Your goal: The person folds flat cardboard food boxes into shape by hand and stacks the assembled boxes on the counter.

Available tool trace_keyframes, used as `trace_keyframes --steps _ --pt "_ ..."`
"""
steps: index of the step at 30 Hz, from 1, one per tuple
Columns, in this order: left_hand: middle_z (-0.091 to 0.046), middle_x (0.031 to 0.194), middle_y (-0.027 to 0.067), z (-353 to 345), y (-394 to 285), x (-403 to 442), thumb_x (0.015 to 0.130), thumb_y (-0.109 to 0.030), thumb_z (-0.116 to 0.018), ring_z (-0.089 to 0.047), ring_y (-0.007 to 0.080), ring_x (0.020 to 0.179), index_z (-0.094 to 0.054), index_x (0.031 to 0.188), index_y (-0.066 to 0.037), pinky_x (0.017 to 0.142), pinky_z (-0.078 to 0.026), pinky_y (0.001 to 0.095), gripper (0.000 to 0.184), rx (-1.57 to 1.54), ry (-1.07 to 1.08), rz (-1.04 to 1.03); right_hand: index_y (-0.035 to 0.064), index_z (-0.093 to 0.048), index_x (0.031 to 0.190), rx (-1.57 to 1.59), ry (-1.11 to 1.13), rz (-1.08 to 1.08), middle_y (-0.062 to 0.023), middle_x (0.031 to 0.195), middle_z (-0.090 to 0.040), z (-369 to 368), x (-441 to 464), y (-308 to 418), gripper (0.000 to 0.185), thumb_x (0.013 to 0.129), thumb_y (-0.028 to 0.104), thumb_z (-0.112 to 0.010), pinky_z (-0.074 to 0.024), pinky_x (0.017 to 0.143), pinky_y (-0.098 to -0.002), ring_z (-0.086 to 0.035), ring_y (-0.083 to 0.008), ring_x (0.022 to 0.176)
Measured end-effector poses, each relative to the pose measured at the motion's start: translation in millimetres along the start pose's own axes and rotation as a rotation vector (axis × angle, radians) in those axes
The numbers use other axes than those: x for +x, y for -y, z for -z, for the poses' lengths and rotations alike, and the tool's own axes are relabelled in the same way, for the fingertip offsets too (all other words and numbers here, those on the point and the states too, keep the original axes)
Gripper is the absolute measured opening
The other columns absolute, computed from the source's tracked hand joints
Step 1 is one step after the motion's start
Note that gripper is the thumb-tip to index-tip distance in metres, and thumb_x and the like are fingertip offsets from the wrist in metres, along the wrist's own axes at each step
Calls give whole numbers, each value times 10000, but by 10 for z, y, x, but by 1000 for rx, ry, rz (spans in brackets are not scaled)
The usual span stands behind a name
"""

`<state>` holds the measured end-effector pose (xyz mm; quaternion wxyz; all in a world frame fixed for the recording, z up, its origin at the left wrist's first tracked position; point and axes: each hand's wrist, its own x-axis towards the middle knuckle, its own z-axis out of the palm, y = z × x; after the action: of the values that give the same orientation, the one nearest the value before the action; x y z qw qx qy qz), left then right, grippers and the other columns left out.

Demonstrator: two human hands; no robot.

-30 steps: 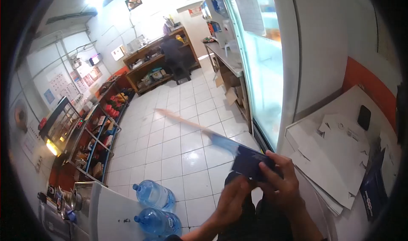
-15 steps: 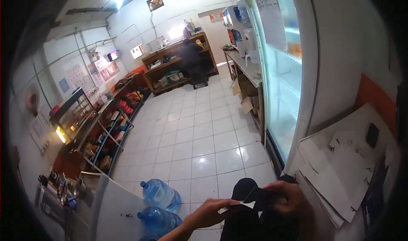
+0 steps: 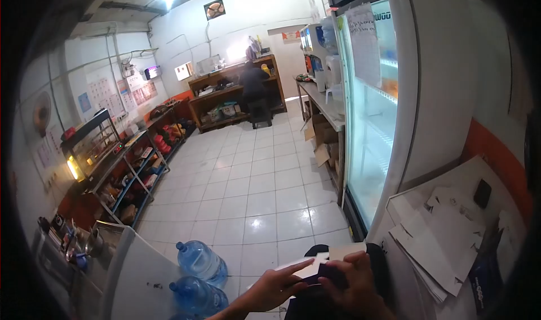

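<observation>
Low in the view, above my dark-clothed lap, a piece of folded card (image 3: 311, 269) is between my hands. Its visible panels are white and beige, with a dark purple-black side beneath. My left hand (image 3: 279, 289) grips the card's left part, index finger stretched along its white panel and thumb below. My right hand (image 3: 354, 277) is closed round the right part, fingers bent over the beige flap (image 3: 345, 252). The lower edge of the card is hidden by my fingers.
On my right, a table (image 3: 403, 204) holds stacked white card sheets (image 3: 434, 246) with cut scraps, and a dark phone-like object (image 3: 482, 193). Blue water bottles (image 3: 202, 261) stand on the floor at left. A lit glass-door fridge (image 3: 369, 122) is ahead right; a person (image 3: 255, 86) sits at far shelves.
The card has turned in my hands: its dark face showed before, and now white and beige panels face up. My right hand has shifted left. The camera view has tilted slightly.
</observation>
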<state>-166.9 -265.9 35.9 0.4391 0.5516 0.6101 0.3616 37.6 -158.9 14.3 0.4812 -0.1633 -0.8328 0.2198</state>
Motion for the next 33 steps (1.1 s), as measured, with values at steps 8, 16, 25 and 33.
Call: trace_keyframes --steps 8,16,25,33 --pt "-724 1248 171 56 -64 -184 945 -118 -749 -697 363 1173 -405 1590 -262 1066 -531 525 745 165 151 -31 94 -740 1013 21 104 298 -74 935 -591 135 10 237 200 842 171 -809 -464 732 -400 -574 -243 819" --pt "-759 882 171 279 -616 -584 941 -171 -716 -744 335 925 -775 1034 -12 981 -526 570 194 641 39 -923 77 -686 954 -551 406 160 -24 868 -627 1322 -66 264 73 904 130 -675 -385 1111 -587 -658 -180 952" --pt "-552 1463 248 -19 -394 -17 862 -11 -756 -458 511 1411 -584 1432 -90 1135 -351 709 600 516 -134 -825 114 -716 1236 -1573 -186 -459 -89 1198 -659 3424 -1271 152 322 935 44 -622 -491 977 -466 -609 -317 1105" --pt "-630 1408 156 -470 -532 522 881 -121 -804 -539 372 1384 -514 1522 -231 1169 -424 569 711 554 295 -733 16 -748 1015 -1154 -18 -1058 -145 983 -687 3946 -2042 191 299 993 276 -602 -340 1148 -525 -626 -322 1061"
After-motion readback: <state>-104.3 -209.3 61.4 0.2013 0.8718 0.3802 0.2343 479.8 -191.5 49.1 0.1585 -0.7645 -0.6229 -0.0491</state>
